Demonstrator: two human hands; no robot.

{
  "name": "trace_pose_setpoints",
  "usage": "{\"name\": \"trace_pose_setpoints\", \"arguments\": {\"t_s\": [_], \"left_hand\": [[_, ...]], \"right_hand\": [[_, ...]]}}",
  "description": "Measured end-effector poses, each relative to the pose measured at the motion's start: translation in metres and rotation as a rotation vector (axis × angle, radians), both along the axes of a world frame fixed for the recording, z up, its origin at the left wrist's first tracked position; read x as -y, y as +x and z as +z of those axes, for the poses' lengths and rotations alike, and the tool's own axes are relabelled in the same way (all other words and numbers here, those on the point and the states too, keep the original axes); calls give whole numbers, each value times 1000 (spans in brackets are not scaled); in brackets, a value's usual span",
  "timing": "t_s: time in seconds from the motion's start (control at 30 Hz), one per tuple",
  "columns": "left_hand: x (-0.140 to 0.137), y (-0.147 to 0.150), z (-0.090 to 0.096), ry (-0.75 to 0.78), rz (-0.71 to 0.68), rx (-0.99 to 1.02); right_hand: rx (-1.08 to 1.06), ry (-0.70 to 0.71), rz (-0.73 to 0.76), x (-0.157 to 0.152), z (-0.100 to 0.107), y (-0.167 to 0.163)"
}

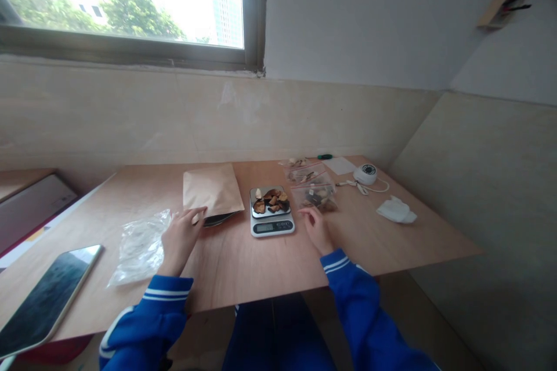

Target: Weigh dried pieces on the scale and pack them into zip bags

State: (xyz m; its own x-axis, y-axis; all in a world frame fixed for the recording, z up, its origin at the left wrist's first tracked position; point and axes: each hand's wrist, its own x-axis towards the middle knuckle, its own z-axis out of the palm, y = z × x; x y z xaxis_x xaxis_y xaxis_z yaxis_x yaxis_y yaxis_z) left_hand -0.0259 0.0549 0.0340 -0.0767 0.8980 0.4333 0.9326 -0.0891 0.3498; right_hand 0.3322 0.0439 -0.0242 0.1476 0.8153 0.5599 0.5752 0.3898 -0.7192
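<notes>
My left hand point(179, 239) is at the near left corner of a brown paper pouch point(213, 188), fingers on top and thumb at its edge, pinching it. Under the near edge of the pouch a dark, round-edged thing point(220, 219) sticks out, mostly covered. To the right stands a small white digital scale point(272, 228); dried brown slices point(273, 200) and one pale piece lie on its metal plate. My right hand point(317, 229) hovers or rests just right of the scale, fingers partly stretched and apart, holding nothing visible. Near its fingertips is a clear zip bag point(317, 196) with dark dried pieces.
Further zip bags point(308, 174) lie behind it. At the right are a white round device point(365, 173) with a cable, a crumpled white tissue point(395, 210) and a paper sheet point(339, 165). A clear plastic bag point(141, 249) and a phone point(50, 295) lie left.
</notes>
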Motion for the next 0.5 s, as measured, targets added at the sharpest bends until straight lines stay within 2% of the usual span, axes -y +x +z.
{"name": "trace_pose_setpoints", "arguments": {"t_s": [0.07, 0.1, 0.23, 0.33, 0.4, 0.5], "left_hand": [[1, -8, -7, 15, -88, -10], [4, -12, -9, 30, -85, 4], [22, -33, -16, 57, 171, 62], [31, -51, -25, -42, 248, 39], [32, -59, -31, -68, 223, 35], [29, -59, -35, -25, 170, 52]], "right_hand": [[-4, -1, -7, 0, 1, 0], [-4, 1, -9, 0, 1, 0], [-1, 3, -14, 1, 2, -1], [7, -17, -7, 1, 2, -1], [16, -28, 2, 2, 0, -1], [21, -27, 19, 1, -2, -1]]}}
